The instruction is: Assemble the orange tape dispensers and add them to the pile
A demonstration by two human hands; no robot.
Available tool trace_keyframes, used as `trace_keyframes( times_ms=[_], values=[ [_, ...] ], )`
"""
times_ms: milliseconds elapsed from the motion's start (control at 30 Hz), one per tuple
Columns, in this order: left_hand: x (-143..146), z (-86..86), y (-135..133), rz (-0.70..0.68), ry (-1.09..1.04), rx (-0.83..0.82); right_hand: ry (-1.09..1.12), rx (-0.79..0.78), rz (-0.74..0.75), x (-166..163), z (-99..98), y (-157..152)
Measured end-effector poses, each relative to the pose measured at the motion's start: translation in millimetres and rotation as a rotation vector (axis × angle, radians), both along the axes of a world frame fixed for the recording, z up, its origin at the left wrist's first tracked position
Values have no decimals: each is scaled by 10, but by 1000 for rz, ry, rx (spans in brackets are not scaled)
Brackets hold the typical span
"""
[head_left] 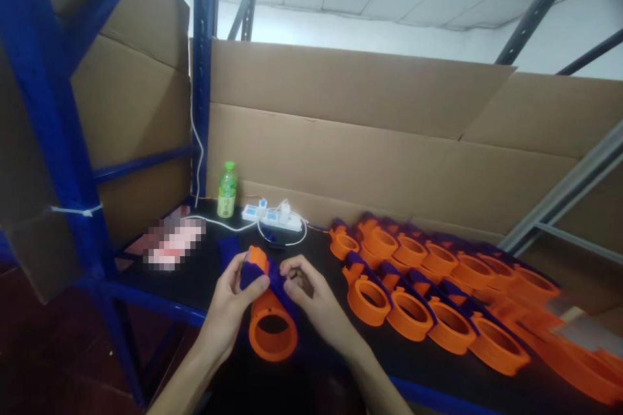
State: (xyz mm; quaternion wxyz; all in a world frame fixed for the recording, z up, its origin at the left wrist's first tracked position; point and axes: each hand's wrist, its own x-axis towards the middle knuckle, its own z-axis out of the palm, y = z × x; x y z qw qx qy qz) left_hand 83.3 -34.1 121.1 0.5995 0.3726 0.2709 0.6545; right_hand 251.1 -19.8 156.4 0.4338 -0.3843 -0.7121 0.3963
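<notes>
My left hand (238,292) is wrapped round the narrow upper end of an orange plastic part with a round ring (273,345) at its near end. Dark purple material (250,274) covers part of that upper end, under my thumb, and a purple strip (287,292) runs along the part's right side. Just right of this strip is my right hand (311,292), its fingers curled in and the thumb close to the index finger. Whatever lies between those fingertips is too small or hidden to tell.
Several similar orange ringed parts (411,316) with purple strips stand in rows on the black tabletop (195,285) to the right. A green bottle (226,189) and a white power strip (280,217) with cables stand at the back. Blue posts (73,110) and cardboard walls (365,136) enclose the table.
</notes>
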Motion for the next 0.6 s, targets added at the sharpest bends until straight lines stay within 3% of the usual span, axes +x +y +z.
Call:
trace_keyframes(
  times_ms=[200, 333, 467, 600],
  values=[
    [18, 19, -86, -87, 30, 128, 402, -330, 113, -59, -140, 3],
    [-51, -39, -117, -140, 9, 146, 493, -413, 137, -72, -144, -62],
    [-91, -36, -140, -148, 19, 117, 457, -378, 114, -63, -101, -93],
    [-8, 13, -123, -146, 86, 135, 174, -127, -55, 9, -64, -158]
  ],
)
